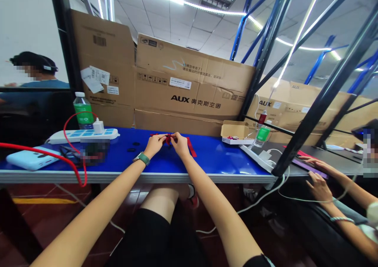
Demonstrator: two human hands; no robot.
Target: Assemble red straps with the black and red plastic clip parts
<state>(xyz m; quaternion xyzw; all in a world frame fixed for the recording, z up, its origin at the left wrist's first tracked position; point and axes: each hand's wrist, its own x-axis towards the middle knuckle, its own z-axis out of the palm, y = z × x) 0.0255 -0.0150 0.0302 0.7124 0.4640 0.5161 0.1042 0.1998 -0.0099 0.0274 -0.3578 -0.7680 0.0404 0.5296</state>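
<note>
Left hand (154, 145), right hand (180, 145) pinching, fingers closed on a bunched red ribbon (168, 138), one tail (192, 147) still loose on the table (214, 160)!

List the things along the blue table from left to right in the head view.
pale blue power bank → white power strip → left hand → red ribbon knot → right hand → small cardboard box → green-labelled plastic bottle

On the surface (212, 156), a ribbon (169, 139) sits between a power strip (82, 136) to the left and a small box (234, 132) to the right (cartons (189, 89) stacked behind), a power bank (32, 158) before the strip.
</note>
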